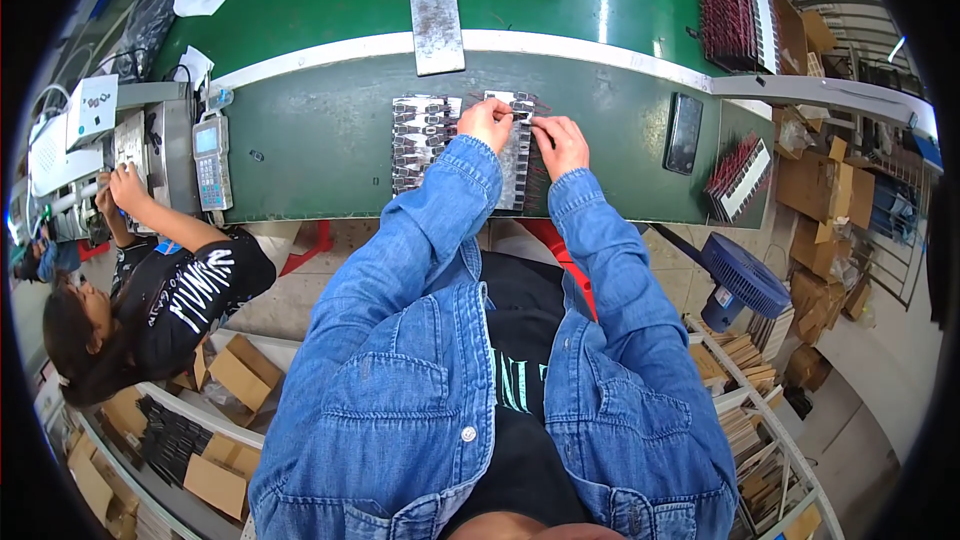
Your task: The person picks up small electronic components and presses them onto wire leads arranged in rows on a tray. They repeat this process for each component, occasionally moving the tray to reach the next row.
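left hand: the left hand (484, 126) is at the far part of the right-hand strip (514, 175), its fingers bent, thumb and forefinger drawn close together; whether they grip a part is too small to tell.
right hand: the right hand (563, 147) comes to the same strip from its right edge, fingers curled and pointing toward the left hand's fingertips; i cannot tell whether anything is pinched in them.
strip under the hands: lying flat on the green surface (320, 130), in front of the person's chest, pale and lined with small dark parts, thin reddish wires along its right side.
second strip: the left-hand strip (422, 140) lies just beside it, carrying rows of small black parts.
beyond the strips: a worn metal plate (437, 25) lies across the white edge.
right side: a dark smartphone (684, 133) lies near a stack of red-wired strips (740, 178) at the surface's end.
left side: a grey keypad device (211, 162) with a lit screen.
floor, right: a blue fan (745, 278).
far left: a co-worker (165, 275) in a black t-shirt, arms raised toward a machine (93, 112).
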Action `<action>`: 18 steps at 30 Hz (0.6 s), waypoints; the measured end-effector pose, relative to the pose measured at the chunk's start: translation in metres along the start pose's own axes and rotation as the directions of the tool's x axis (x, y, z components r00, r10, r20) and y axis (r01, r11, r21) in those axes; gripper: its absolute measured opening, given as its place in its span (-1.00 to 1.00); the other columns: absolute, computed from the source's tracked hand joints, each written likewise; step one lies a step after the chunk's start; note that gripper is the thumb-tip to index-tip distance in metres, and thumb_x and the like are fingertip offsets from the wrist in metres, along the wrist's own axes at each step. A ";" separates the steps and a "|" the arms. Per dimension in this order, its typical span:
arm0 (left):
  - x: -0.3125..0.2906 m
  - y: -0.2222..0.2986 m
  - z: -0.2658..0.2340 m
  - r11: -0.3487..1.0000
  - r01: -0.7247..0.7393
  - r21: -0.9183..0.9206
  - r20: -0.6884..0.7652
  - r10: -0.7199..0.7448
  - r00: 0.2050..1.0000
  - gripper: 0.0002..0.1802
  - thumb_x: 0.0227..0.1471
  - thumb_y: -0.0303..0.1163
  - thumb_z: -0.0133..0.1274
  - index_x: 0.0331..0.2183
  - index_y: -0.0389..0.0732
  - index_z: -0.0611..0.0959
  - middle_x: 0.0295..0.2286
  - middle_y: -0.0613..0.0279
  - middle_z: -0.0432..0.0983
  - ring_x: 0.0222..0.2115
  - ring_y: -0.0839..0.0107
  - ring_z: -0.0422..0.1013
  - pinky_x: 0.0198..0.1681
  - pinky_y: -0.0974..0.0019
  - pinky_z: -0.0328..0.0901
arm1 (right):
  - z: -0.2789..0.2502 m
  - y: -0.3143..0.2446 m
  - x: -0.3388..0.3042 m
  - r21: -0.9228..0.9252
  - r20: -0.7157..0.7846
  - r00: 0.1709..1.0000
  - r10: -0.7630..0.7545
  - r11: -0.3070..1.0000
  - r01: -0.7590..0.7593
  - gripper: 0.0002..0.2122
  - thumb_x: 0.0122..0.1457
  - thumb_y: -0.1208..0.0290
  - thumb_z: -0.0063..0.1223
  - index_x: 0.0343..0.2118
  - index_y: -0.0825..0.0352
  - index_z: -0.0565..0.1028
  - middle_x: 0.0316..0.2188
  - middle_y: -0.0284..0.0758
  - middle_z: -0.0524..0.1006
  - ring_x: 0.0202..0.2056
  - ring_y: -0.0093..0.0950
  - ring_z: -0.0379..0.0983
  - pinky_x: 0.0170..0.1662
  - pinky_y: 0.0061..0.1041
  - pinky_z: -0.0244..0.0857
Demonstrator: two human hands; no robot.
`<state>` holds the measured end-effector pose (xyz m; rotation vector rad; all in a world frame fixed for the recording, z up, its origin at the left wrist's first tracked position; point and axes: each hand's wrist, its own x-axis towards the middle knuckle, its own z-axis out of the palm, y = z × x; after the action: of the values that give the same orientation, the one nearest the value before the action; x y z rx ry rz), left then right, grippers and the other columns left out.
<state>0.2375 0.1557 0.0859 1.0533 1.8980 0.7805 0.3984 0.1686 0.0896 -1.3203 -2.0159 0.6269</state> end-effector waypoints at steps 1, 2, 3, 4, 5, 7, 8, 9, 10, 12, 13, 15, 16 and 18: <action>0.000 0.000 0.000 1.000 0.020 -0.004 0.003 -0.020 1.000 -0.85 -0.14 -0.37 0.13 -0.42 -0.17 0.64 -0.45 0.13 0.58 -0.39 0.24 0.52 -0.27 0.24 0.38 | 0.003 -0.002 0.002 -0.013 0.004 1.000 0.007 1.000 -0.007 -0.91 -0.07 0.50 0.21 -0.45 0.25 0.55 -0.43 -0.37 0.49 -0.33 -0.38 0.44 -0.26 -0.44 0.36; 0.000 -0.001 0.000 0.999 0.040 -0.009 0.005 -0.040 0.999 -0.85 -0.14 -0.37 0.13 -0.42 -0.17 0.64 -0.44 0.13 0.58 -0.39 0.23 0.52 -0.26 0.24 0.38 | 0.004 -0.003 0.003 -0.027 0.009 1.000 0.014 1.000 -0.014 -0.91 -0.08 0.50 0.21 -0.46 0.24 0.56 -0.42 -0.38 0.49 -0.32 -0.38 0.44 -0.26 -0.43 0.36; 0.001 -0.001 0.000 0.998 0.060 -0.014 0.007 -0.060 0.998 -0.85 -0.14 -0.36 0.13 -0.43 -0.17 0.64 -0.44 0.12 0.58 -0.38 0.22 0.52 -0.26 0.23 0.38 | 0.004 -0.002 0.003 -0.026 0.007 1.000 0.016 1.000 -0.016 -0.91 -0.08 0.50 0.21 -0.46 0.24 0.56 -0.42 -0.38 0.49 -0.32 -0.38 0.44 -0.26 -0.43 0.36; 0.001 0.000 0.001 0.998 0.060 -0.012 0.008 -0.060 0.998 -0.85 -0.14 -0.36 0.13 -0.43 -0.17 0.64 -0.44 0.12 0.58 -0.38 0.22 0.52 -0.26 0.23 0.38 | 0.003 -0.003 0.004 -0.035 0.010 1.000 0.015 0.999 -0.014 -0.91 -0.08 0.50 0.21 -0.46 0.24 0.56 -0.41 -0.37 0.49 -0.32 -0.38 0.44 -0.26 -0.43 0.36; 0.002 0.000 0.000 0.999 0.045 -0.004 0.008 -0.045 0.999 -0.85 -0.14 -0.36 0.13 -0.42 -0.17 0.64 -0.44 0.11 0.58 -0.37 0.21 0.51 -0.25 0.23 0.38 | 0.003 -0.003 0.005 -0.043 0.016 1.000 0.009 0.999 -0.008 -0.90 -0.08 0.50 0.22 -0.45 0.23 0.56 -0.41 -0.37 0.49 -0.32 -0.38 0.44 -0.26 -0.42 0.36; 0.003 0.000 0.000 1.000 0.015 0.011 0.009 -0.015 1.000 -0.85 -0.14 -0.36 0.12 -0.42 -0.18 0.64 -0.43 0.10 0.58 -0.37 0.19 0.51 -0.25 0.22 0.38 | 0.002 -0.004 0.006 -0.049 0.023 1.000 0.000 0.999 0.001 -0.90 -0.09 0.50 0.22 -0.45 0.23 0.55 -0.40 -0.37 0.48 -0.31 -0.38 0.44 -0.26 -0.42 0.36; 0.003 0.000 0.001 1.000 0.016 0.011 0.006 -0.016 1.000 -0.85 -0.14 -0.36 0.12 -0.42 -0.18 0.64 -0.43 0.10 0.58 -0.37 0.19 0.51 -0.25 0.22 0.38 | 0.000 -0.005 0.004 -0.059 0.005 1.000 -0.008 0.998 0.008 -0.90 -0.08 0.51 0.21 -0.45 0.24 0.55 -0.40 -0.37 0.49 -0.31 -0.38 0.44 -0.26 -0.42 0.36; 0.004 0.001 0.001 0.998 -0.017 0.055 0.006 0.017 1.000 -0.85 -0.13 -0.36 0.11 -0.42 -0.17 0.64 -0.43 0.09 0.57 -0.37 0.18 0.51 -0.25 0.21 0.38 | -0.003 -0.006 0.001 -0.069 -0.013 1.000 -0.017 0.998 0.016 -0.90 -0.08 0.51 0.21 -0.45 0.24 0.55 -0.41 -0.37 0.49 -0.31 -0.38 0.44 -0.25 -0.43 0.36; 0.003 0.001 0.001 0.994 -0.048 0.101 0.007 0.048 0.999 -0.86 -0.13 -0.36 0.11 -0.42 -0.16 0.64 -0.43 0.09 0.57 -0.36 0.17 0.51 -0.25 0.20 0.38 | -0.005 -0.007 -0.002 -0.077 -0.029 0.999 -0.026 0.997 0.024 -0.90 -0.07 0.51 0.20 -0.45 0.25 0.55 -0.41 -0.37 0.50 -0.32 -0.38 0.44 -0.25 -0.43 0.37; 0.003 0.002 0.001 0.987 -0.075 0.144 0.005 0.075 0.997 -0.86 -0.12 -0.36 0.10 -0.42 -0.15 0.64 -0.42 0.09 0.57 -0.36 0.16 0.50 -0.25 0.19 0.38 | -0.009 -0.006 -0.004 -0.025 -0.057 0.998 0.001 1.000 -0.003 -0.90 -0.05 0.52 0.19 -0.42 0.26 0.54 -0.41 -0.38 0.50 -0.34 -0.41 0.45 -0.25 -0.45 0.37; 0.004 0.003 0.001 0.984 -0.077 0.162 0.013 0.076 0.997 -0.86 -0.12 -0.36 0.10 -0.42 -0.14 0.63 -0.41 0.09 0.56 -0.36 0.15 0.50 -0.24 0.18 0.38 | -0.012 -0.005 -0.005 0.026 -0.086 0.996 0.033 0.999 -0.031 -0.90 -0.02 0.52 0.17 -0.39 0.27 0.53 -0.42 -0.38 0.51 -0.36 -0.45 0.46 -0.25 -0.47 0.37; 0.005 0.004 0.002 0.977 -0.080 0.196 0.027 0.076 0.997 -0.88 -0.11 -0.35 0.09 -0.42 -0.12 0.62 -0.40 0.09 0.55 -0.36 0.13 0.50 -0.24 0.14 0.37 | -0.018 -0.006 -0.008 0.079 -0.109 0.992 0.063 0.995 -0.054 -0.90 0.01 0.53 0.16 -0.37 0.29 0.53 -0.42 -0.39 0.51 -0.39 -0.48 0.46 -0.25 -0.49 0.37; 0.005 0.004 0.002 0.978 -0.075 0.194 0.020 0.072 0.997 -0.88 -0.11 -0.35 0.09 -0.42 -0.12 0.62 -0.40 0.09 0.55 -0.36 0.13 0.50 -0.24 0.14 0.37 | -0.021 -0.007 -0.011 0.169 -0.065 0.982 0.177 0.972 -0.164 -0.90 0.04 0.52 0.15 -0.36 0.31 0.52 -0.41 -0.40 0.52 -0.40 -0.52 0.46 -0.26 -0.51 0.37; 0.006 0.001 0.003 0.968 -0.102 0.231 0.032 0.097 0.995 -0.88 -0.09 -0.32 0.08 -0.42 -0.11 0.61 -0.38 0.09 0.54 -0.36 0.11 0.49 -0.24 0.11 0.37 | -0.027 -0.009 -0.016 0.324 0.051 0.921 0.386 0.866 -0.381 -0.90 0.08 0.51 0.12 -0.33 0.35 0.50 -0.39 -0.42 0.52 -0.42 -0.60 0.45 -0.27 -0.55 0.38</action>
<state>0.2387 0.1619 0.0836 1.3041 1.9657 0.6099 0.4174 0.1513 0.1103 -1.5173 -1.5512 1.0807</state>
